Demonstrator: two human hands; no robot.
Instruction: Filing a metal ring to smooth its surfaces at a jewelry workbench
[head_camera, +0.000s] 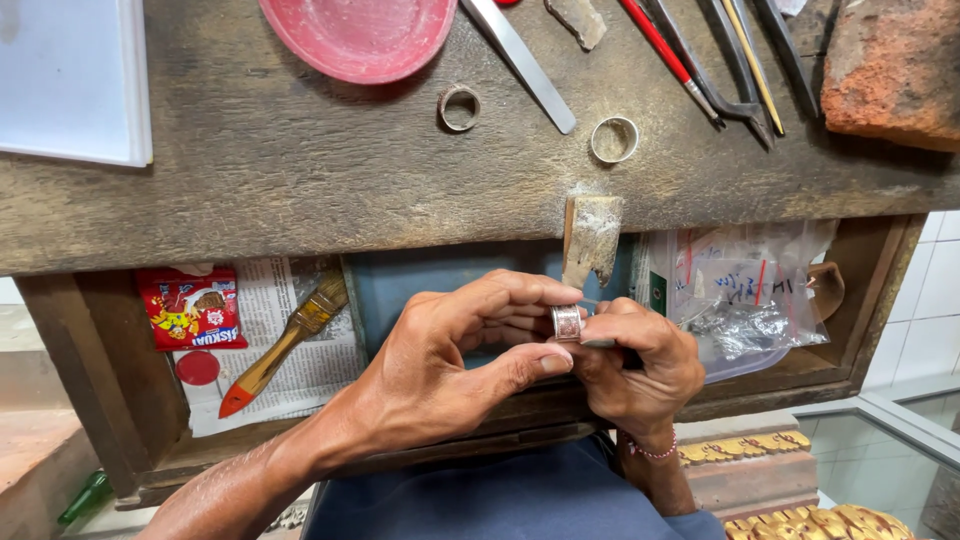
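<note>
Silver patterned wide ring pinched upright between left hand and right hand fingers

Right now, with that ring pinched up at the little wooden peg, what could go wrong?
The patterned ring is held only by fingertips of the left hand and right hand over the open drawer; a slip could drop it among the plastic bags. Fingers sit close to the work, so a tool slip might nick them. The two loose rings on the bench top could roll off.
</note>
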